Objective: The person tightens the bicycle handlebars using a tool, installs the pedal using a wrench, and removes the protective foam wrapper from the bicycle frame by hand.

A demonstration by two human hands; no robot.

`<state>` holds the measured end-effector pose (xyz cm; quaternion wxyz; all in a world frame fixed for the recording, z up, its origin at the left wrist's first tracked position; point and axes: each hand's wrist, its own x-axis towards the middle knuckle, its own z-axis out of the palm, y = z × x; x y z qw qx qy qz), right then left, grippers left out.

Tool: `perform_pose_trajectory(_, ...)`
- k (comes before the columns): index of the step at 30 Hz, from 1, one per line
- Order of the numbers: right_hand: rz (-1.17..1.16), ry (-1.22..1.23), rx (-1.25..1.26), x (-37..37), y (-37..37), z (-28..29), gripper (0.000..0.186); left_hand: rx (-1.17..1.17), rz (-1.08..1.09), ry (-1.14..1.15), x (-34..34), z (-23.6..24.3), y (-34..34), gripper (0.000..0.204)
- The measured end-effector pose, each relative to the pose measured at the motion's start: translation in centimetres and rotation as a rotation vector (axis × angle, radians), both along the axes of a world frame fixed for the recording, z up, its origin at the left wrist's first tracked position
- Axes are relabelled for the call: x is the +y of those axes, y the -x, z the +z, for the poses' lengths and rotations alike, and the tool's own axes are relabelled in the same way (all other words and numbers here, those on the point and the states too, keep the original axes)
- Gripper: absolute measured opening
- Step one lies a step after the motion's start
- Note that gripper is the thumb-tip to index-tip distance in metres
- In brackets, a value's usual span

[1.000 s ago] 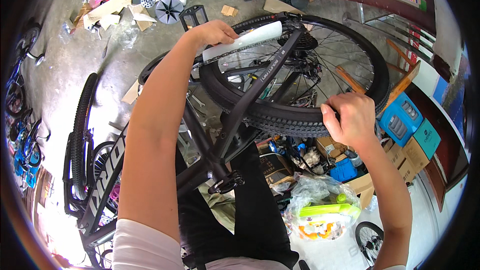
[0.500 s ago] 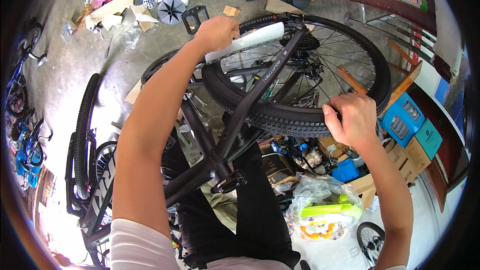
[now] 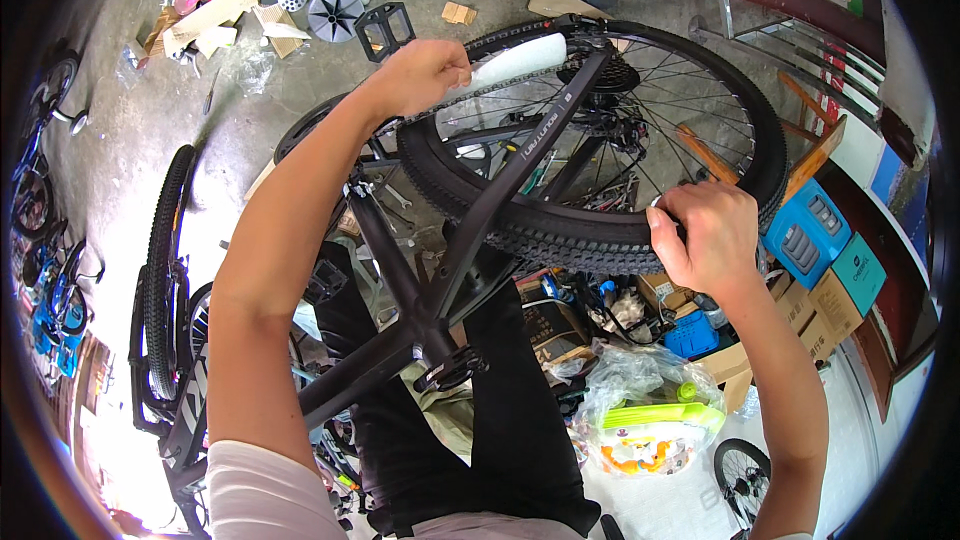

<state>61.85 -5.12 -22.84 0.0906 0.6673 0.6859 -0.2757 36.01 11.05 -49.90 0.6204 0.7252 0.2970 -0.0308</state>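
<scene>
My left hand (image 3: 425,75) has its fingers closed around the left part of a white padded sleeve (image 3: 518,62), which lies along the chain side of a black bicycle frame (image 3: 415,300). My right hand (image 3: 705,235) grips the tyre of a black wheel (image 3: 570,250) on the near right side. The wheel is tilted nearly flat, with its cassette (image 3: 618,75) beside the frame's far end. A pedal (image 3: 385,30) sticks up beyond my left hand. Below, the frame crosses over my black-trousered legs.
A tyred wheel (image 3: 168,270) and blue bicycle parts (image 3: 55,310) stand at left. Cardboard scraps (image 3: 210,25) litter the far floor. A blue case (image 3: 805,230), boxes (image 3: 835,315), a wooden stool (image 3: 810,165) and a plastic bag (image 3: 650,410) are at right.
My left forearm has swung leftward and my left hand has shifted a little along the sleeve. The frame and wheel have moved slightly. My right hand keeps its grip on the tyre.
</scene>
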Motion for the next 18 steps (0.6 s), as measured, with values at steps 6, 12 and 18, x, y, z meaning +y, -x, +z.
perform_pose_trajectory(6, -0.001, 0.002, -0.005, -0.1, 0.0, -0.1, 0.032, -0.074, -0.049, 0.006, 0.9, -0.1, 0.6, 0.015)
perform_pose_trajectory(12, 0.004, -0.003, -0.011, -0.2, -0.4, 0.1, 0.031, -0.016, -0.094, -0.066, 1.7, -0.3, 0.0, 0.019)
perform_pose_trajectory(18, 0.004, -0.007, -0.008, -0.1, -0.2, -0.1, 0.03, 0.31, -0.047, -0.272, 0.7, -4.6, -1.6, 0.025)
